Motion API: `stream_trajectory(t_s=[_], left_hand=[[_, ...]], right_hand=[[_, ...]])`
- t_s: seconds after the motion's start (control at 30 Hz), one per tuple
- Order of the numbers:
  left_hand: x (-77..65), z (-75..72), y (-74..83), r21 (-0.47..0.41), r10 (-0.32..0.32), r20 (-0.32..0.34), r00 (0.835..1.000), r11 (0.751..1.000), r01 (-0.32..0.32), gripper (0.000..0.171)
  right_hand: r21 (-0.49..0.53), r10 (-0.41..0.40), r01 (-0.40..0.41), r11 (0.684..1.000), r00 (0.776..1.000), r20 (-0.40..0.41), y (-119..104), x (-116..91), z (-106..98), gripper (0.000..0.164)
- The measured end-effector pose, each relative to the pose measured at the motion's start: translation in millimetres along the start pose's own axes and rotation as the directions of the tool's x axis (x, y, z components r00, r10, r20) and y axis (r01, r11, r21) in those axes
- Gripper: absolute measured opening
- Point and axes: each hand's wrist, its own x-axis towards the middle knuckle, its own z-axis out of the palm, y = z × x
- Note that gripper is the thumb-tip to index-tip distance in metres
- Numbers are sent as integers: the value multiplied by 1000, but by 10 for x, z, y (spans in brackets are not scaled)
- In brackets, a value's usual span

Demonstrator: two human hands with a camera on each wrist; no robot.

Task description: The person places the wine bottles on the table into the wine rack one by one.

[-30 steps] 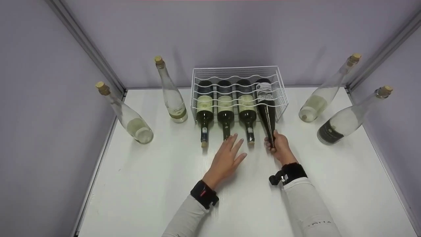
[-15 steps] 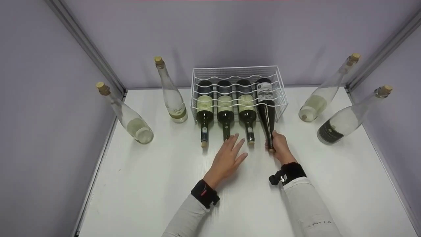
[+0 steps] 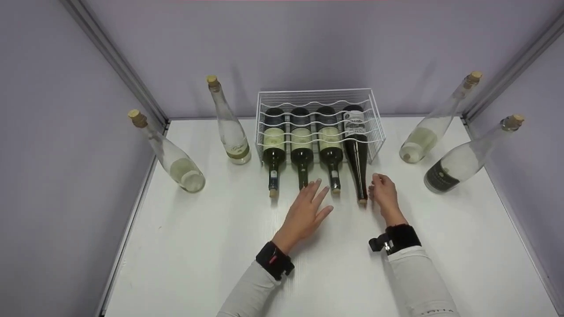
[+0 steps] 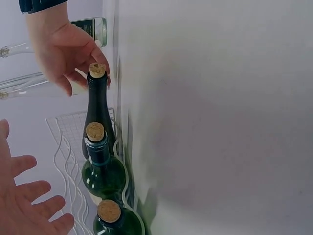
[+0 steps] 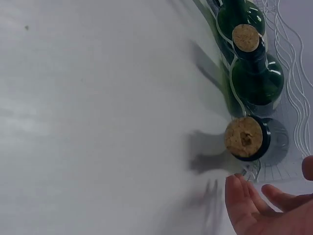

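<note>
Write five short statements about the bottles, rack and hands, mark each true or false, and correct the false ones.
1. Four dark bottles lie in the wire rack. True.
2. Their necks point away from the person. False: they point towards the person.
3. The left hand and right hand hold nothing. True.
4. Four clear bottles stand on the table. True.
5. All the clear bottles are on one side of the rack. False: two stand on each side.

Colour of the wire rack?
White; the wire rack shows best in the head view.
</note>
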Motion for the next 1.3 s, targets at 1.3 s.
stream_trajectory(t_s=[1.3], left_hand=[[344, 55, 375, -34, 124, 76, 989, 992, -122, 65]], right_hand=[[146, -9, 140, 979, 751, -660, 18, 180, -1247, 113]])
